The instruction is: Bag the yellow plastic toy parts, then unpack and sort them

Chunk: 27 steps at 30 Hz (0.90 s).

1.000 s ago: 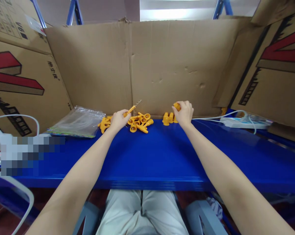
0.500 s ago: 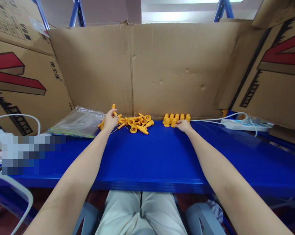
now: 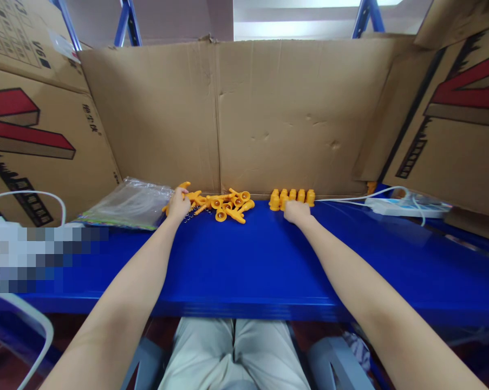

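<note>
My left hand (image 3: 180, 203) is closed at the left end of a loose pile of yellow plastic parts (image 3: 236, 212). A yellow plastic piece (image 3: 184, 184) sticks up tilted from its fingers. Some pile parts have cup-shaped ends, others are stick-like, and small dark springs or chain bits lie by the hand. To the right, my right hand (image 3: 298, 212) is curled in front of rows of short yellow bell-shaped pieces (image 3: 301, 195) standing upright. Its fingertips are hidden behind the hand, so what they grip cannot be made out.
The blue tabletop (image 3: 244, 260) carries a stack of clear plastic bags (image 3: 126, 203) at left and a white power strip (image 3: 406, 208) with cables at right. A cardboard wall (image 3: 293, 114) closes off the back, with printed cartons (image 3: 467, 141) on both sides.
The yellow piece in my left hand has gone from upright to tilted and lower. My right hand has shifted slightly left and nearer to me, its fingers now hidden.
</note>
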Tool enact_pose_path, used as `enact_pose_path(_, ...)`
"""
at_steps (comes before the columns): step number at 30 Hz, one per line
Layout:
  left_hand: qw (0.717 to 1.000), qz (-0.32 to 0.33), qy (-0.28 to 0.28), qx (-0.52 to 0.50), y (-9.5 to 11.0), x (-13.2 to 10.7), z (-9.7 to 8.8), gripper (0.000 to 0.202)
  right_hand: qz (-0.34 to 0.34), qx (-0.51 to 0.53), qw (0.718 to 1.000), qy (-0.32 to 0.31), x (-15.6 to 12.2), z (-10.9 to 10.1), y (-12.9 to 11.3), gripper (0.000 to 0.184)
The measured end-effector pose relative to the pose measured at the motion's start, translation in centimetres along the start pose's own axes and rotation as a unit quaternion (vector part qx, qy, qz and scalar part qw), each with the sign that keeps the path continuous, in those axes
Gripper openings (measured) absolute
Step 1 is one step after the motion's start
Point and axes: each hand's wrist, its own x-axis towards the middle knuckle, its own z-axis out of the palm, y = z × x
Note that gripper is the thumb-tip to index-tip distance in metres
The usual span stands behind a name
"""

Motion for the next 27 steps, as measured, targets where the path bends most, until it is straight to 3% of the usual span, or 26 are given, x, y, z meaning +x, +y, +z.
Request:
enact_pose_path(3,0.998,-0.032,-0.012,0.056,0.3,-0.4,0.5,0.031,-0.009,-0.021,1.0,0.014,-0.7,-1.6,-2.0,0.061)
enact_pose_path(7,0.991,0.002,-0.072,0.11,0.8,-1.0,1.0,0.043,-0.071,0.007,0.996,0.044,-1.7,-3.3,-4.8,0.038)
enact_pose_path(9,0.988,0.015,-0.084,0.127,0.9,-1.3,1.2,0.047,-0.108,0.051,0.991,0.062,-2.3,-3.7,-6.0,0.037)
enact_pose_path(13,0.984,0.027,-0.082,0.155,0.8,-1.4,1.5,0.05,-0.191,0.115,0.971,0.088,-2.9,-3.2,-7.2,0.05)
enact_pose_path(15,0.983,0.033,-0.083,0.159,0.7,-1.4,1.6,0.05,-0.224,0.12,0.966,0.044,-3.0,-2.5,-7.4,0.055)
enact_pose_path(19,0.982,0.048,-0.088,0.162,0.9,-1.5,1.5,0.048,-0.251,0.118,0.96,-0.03,-2.9,-1.5,-7.5,0.043)
enact_pose_path(22,0.983,0.052,-0.062,0.163,1.3,-1.6,1.1,0.044,-0.23,0.136,0.963,0.01,-3.0,-1.4,-7.6,0.042)
enact_pose_path(27,0.985,0.076,-0.027,0.152,2.4,-2.0,0.8,0.038,-0.227,0.152,0.961,0.048,-2.9,-1.3,-7.9,0.06)
